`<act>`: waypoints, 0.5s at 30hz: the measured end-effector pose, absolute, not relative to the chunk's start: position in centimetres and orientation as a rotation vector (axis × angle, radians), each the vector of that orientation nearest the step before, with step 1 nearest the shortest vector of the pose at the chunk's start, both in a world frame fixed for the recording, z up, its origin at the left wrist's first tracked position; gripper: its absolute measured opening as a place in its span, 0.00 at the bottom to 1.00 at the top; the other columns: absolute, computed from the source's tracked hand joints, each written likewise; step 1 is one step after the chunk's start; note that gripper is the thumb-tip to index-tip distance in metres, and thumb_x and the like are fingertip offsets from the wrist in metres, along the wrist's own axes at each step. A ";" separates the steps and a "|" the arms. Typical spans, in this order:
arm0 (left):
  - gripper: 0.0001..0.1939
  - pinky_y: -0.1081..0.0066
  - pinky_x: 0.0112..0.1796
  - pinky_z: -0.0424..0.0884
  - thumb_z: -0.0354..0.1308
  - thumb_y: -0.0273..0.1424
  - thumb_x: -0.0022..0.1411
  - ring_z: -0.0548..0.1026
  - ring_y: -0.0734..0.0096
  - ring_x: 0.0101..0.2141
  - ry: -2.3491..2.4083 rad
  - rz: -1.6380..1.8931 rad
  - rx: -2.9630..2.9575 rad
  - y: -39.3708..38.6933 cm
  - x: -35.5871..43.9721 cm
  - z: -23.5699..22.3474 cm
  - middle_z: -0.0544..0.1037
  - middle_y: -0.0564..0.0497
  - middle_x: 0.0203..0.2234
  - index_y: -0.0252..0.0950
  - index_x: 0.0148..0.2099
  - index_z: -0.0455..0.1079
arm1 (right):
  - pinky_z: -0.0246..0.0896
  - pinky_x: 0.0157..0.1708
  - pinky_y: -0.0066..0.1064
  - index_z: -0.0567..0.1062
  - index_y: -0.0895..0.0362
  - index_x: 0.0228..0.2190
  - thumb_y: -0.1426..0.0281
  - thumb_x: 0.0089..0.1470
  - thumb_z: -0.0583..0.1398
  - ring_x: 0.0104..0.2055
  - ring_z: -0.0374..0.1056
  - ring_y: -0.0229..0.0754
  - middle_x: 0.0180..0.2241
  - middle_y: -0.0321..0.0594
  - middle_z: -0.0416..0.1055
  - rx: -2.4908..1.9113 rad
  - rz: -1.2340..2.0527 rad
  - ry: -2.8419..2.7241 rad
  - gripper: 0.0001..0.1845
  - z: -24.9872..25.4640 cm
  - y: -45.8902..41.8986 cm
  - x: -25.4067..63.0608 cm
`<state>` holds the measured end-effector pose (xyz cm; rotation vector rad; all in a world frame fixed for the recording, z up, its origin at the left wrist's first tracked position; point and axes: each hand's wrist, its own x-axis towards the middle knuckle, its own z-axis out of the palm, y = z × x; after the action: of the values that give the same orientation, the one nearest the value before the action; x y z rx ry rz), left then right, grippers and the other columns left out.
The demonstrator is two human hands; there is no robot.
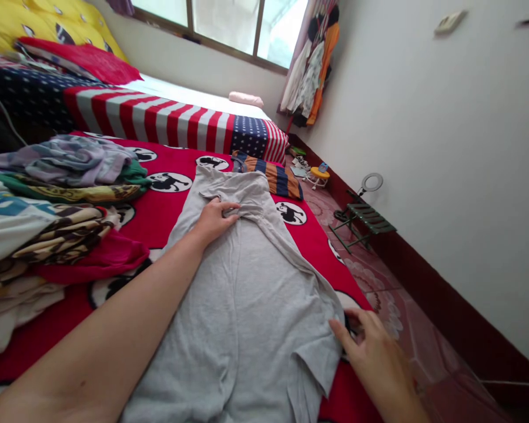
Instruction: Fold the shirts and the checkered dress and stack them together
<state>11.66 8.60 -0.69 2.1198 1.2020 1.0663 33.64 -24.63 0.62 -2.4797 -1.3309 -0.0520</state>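
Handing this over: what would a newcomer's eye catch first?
Probably the grey garment spread on the red cover, with the left hand on its far part and the right hand at its edge. A stars-and-stripes cloth hangs beyond, and heaped clothes lie to the left.

There's room above the garment (264, 294); piled clothes (62, 235) block the left.

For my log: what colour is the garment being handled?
The garment is light grey; head view.

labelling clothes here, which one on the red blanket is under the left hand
The grey garment: spread out under the left hand, while the striped one lies beyond its far end and others form the pile at left.
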 end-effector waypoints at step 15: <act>0.22 0.67 0.36 0.72 0.55 0.25 0.48 0.75 0.63 0.33 1.280 1.123 1.732 9.8 12.2 0.6 0.79 0.49 0.29 0.33 0.47 0.76 | 0.71 0.29 0.23 0.76 0.55 0.32 0.58 0.48 0.62 0.33 0.75 0.45 0.29 0.40 0.76 -1.732 0.595 -1.159 0.14 3.6 -23.4 29.8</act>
<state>12.17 9.78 0.58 1.7324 1.2805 1.1227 29.78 -23.37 3.65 -1.7319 -1.1590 0.5955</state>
